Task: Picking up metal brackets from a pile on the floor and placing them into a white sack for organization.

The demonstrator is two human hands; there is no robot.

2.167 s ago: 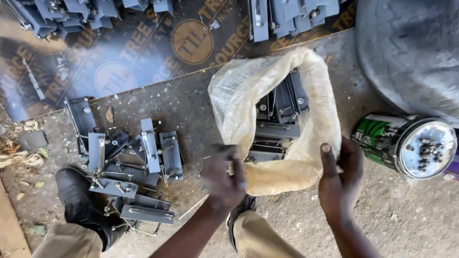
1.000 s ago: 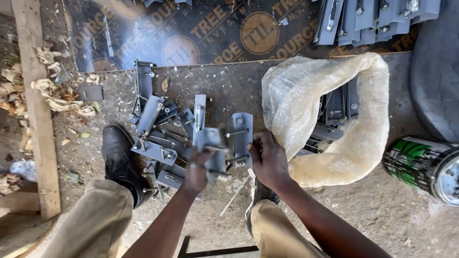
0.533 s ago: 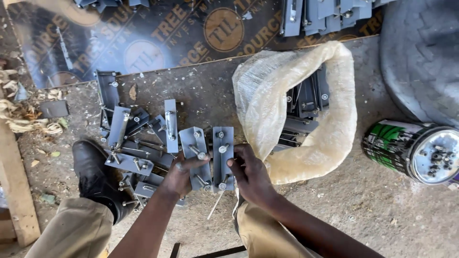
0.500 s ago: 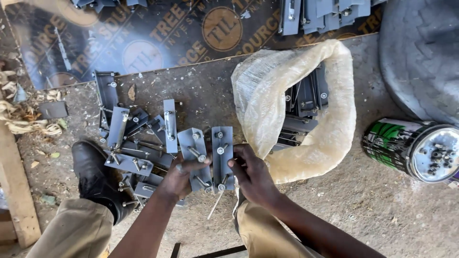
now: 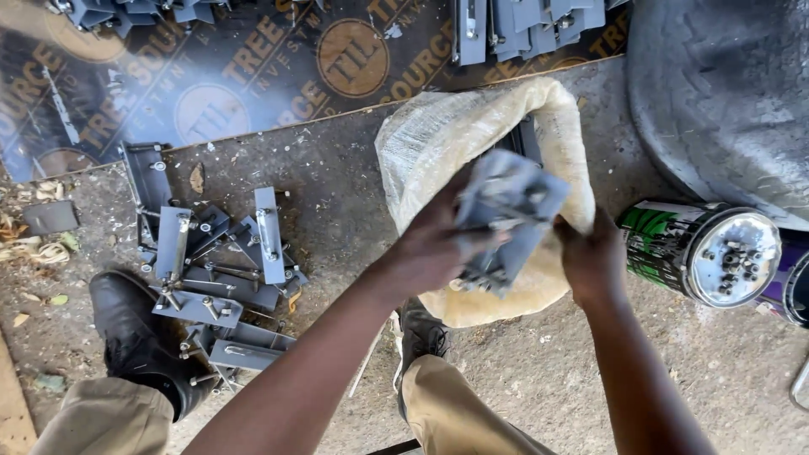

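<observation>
Head view: the left hand [image 5: 434, 244] is clamped on a pair of grey metal brackets [image 5: 506, 219], blurred, carried over the open mouth of a pale woven sack [image 5: 430, 143] that lies on the concrete floor [image 5: 539, 388] near the centre. The right hand [image 5: 594, 257], at 3 o'clock from the brackets, grips the sack's rim, fingers closed on the cloth. More grey metal shows inside the sack at 12 o'clock from the brackets.

At 9 o'clock from the sack lies a loose pile of brackets [image 5: 215, 270], overlapping one another, with a black shoe [image 5: 135, 337] touching its lower edge. A second shoe [image 5: 419, 337] sits just below the sack. At 3 o'clock stands a green-and-black can [image 5: 699, 253] on its side, beside a dark tyre [image 5: 725, 93]. A dark printed board [image 5: 236, 76] lines the top, bearing more brackets.
</observation>
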